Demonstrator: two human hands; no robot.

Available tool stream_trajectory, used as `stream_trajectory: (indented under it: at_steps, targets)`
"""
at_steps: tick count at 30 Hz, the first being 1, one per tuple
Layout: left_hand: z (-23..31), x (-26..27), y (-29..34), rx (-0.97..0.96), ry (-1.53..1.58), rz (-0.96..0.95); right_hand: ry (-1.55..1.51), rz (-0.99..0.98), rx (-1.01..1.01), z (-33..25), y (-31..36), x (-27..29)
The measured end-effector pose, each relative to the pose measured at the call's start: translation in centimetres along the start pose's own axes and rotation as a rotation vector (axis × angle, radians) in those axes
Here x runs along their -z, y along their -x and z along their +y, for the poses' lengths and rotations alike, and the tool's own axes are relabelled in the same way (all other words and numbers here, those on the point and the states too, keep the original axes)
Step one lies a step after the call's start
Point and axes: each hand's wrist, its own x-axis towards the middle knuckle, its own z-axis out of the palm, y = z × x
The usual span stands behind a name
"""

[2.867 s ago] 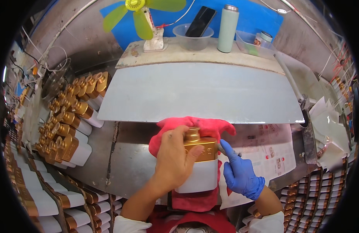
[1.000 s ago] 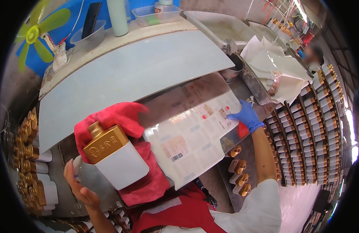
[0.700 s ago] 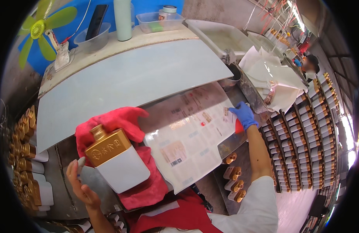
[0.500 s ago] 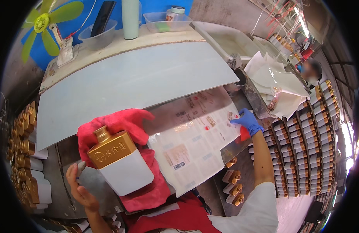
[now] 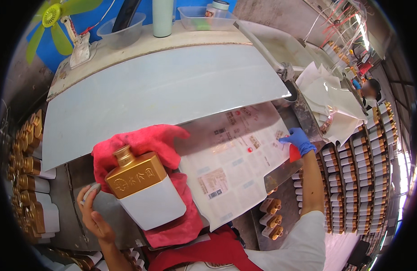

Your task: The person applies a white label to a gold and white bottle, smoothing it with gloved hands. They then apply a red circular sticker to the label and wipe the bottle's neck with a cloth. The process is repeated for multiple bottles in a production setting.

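Observation:
A bottle with a gold top and white body (image 5: 150,198) lies tilted on a crumpled red cloth (image 5: 183,230), at the left of the bench. Just left of it is my bare left hand (image 5: 94,214), its fingers apart; a greyish-white cover seems to be on a fingertip. My right hand (image 5: 300,141), in a blue glove, rests at the right edge of a pale sheet of printed decals (image 5: 240,180). Its thumb and fingertips come together on the sheet's edge beside a small printed decal; some of the fingers are hidden. Between hand and bench edge shows something red (image 5: 294,153).
A grey-white board (image 5: 168,90) spans the bench behind the sheet. Beyond it stand a green fan (image 5: 51,16), a flask (image 5: 162,18) and plastic tubs (image 5: 121,36). Gold-topped bottles stand at left (image 5: 34,198), and on racks at right (image 5: 348,180). Another person (image 5: 370,92) is far right.
The view has shifted slightly, moving the whole scene a little rightward. My left fingers have turned slightly. My right hand stays at the sheet's right edge.

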Motion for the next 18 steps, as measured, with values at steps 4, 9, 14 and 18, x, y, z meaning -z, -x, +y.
stream_trajectory:
  at_steps: [4, 9, 14, 18]
  targets:
    - [0.3, 0.4, 0.0, 0.012, -0.023, -0.008, -0.008, -0.024, 0.087, 0.3, -0.4, 0.6]
    - [0.8, 1.3, 0.0, 0.004, -0.097, 0.009, -0.297, 0.050, 0.059, 2.1, -0.4, -0.3]
    - [1.8, 2.0, -0.1, -0.013, -0.060, 0.045, -0.037, 0.414, 0.073, 2.5, 0.6, -0.9]
    - [4.3, 2.6, -0.4, -0.062, -0.145, 0.070, -0.119, 0.645, 0.034, 1.1, 1.6, 2.7]
